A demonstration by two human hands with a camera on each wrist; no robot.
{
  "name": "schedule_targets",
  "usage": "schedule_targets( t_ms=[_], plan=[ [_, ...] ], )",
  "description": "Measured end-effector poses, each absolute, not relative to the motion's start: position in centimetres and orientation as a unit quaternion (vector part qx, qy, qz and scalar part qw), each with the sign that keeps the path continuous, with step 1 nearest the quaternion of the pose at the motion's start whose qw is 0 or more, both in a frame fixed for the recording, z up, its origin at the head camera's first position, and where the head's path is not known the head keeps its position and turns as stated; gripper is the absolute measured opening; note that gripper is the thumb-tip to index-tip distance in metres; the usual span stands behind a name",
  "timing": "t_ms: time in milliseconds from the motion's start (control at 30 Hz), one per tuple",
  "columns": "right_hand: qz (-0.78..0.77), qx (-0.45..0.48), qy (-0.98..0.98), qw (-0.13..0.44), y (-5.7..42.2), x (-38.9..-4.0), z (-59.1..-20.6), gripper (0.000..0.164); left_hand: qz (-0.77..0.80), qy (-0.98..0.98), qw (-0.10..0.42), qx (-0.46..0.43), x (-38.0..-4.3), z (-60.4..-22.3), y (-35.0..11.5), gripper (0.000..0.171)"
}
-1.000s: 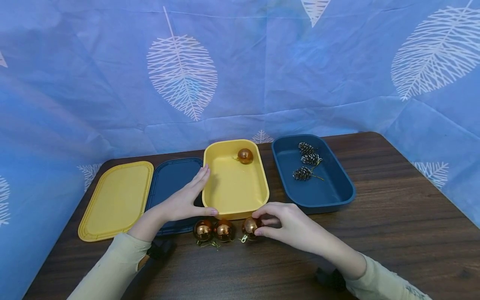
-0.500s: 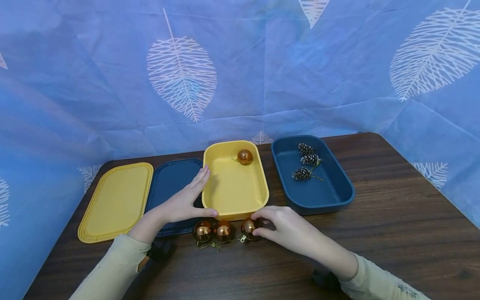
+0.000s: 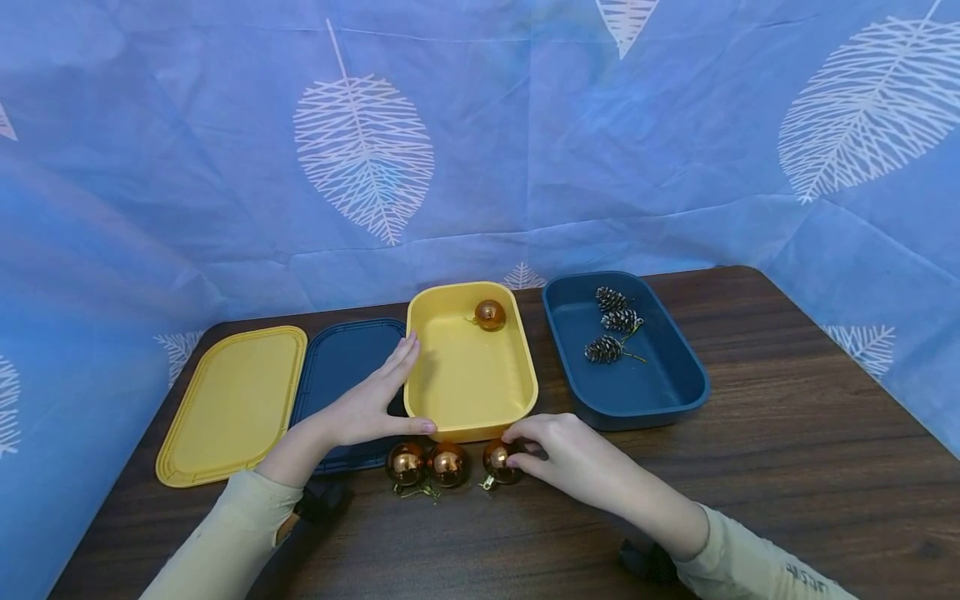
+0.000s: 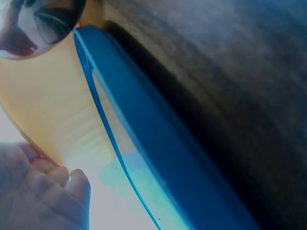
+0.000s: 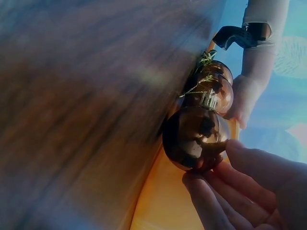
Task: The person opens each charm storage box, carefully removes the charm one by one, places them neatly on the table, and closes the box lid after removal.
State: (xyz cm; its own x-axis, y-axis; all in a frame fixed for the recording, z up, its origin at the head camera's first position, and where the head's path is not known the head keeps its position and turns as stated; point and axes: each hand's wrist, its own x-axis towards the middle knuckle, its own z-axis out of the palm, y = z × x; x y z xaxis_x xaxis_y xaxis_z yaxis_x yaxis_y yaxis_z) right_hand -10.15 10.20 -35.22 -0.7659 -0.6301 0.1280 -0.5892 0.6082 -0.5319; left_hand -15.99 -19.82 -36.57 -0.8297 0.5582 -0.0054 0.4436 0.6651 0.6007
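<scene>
My right hand [image 3: 566,458] pinches a shiny copper Christmas bauble [image 3: 495,462] between thumb and fingertips, on the table just before the yellow box [image 3: 468,375]. The right wrist view shows the thumb and fingers on this bauble [image 5: 192,143], its cap facing away from the palm. To its left lie two similar baubles, one bauble [image 3: 405,463] beside another bauble [image 3: 448,464]. My left hand [image 3: 363,412] is spread at the box's front left corner, fingers along the side, thumb at the front. One more bauble [image 3: 490,315] lies inside the box, towards the back.
Right of the yellow box stands a dark blue box [image 3: 637,387] holding three pine cones [image 3: 621,320]. On the left lie a yellow lid [image 3: 232,408] and a dark blue lid [image 3: 352,358], the latter partly under my left arm. A blue cloth [image 3: 480,167] hangs behind the table.
My right hand and forearm have shifted slightly left and down around the bauble, which stays in nearly the same spot. The left hand has not visibly moved.
</scene>
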Motion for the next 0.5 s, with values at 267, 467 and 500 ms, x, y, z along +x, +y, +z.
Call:
schedule_targets(
  t_ms=[267, 467, 500],
  plan=[
    [-0.289, -0.342, 0.893, 0.039, 10.38, -10.17, -35.38, 0.018, 0.305, 0.907, 0.095, 0.275, -15.98, -36.64, -19.78, 0.11],
    [-0.284, -0.339, 0.896, 0.043, 10.41, -10.1, -35.32, 0.02, 0.307, 0.907, 0.097, 0.272, -15.99, -36.65, -19.75, 0.111],
    [-0.283, -0.339, 0.896, 0.044, 10.41, -10.09, -35.31, 0.02, 0.306, 0.907, 0.097, 0.271, -15.99, -36.64, -19.74, 0.111]
  ],
)
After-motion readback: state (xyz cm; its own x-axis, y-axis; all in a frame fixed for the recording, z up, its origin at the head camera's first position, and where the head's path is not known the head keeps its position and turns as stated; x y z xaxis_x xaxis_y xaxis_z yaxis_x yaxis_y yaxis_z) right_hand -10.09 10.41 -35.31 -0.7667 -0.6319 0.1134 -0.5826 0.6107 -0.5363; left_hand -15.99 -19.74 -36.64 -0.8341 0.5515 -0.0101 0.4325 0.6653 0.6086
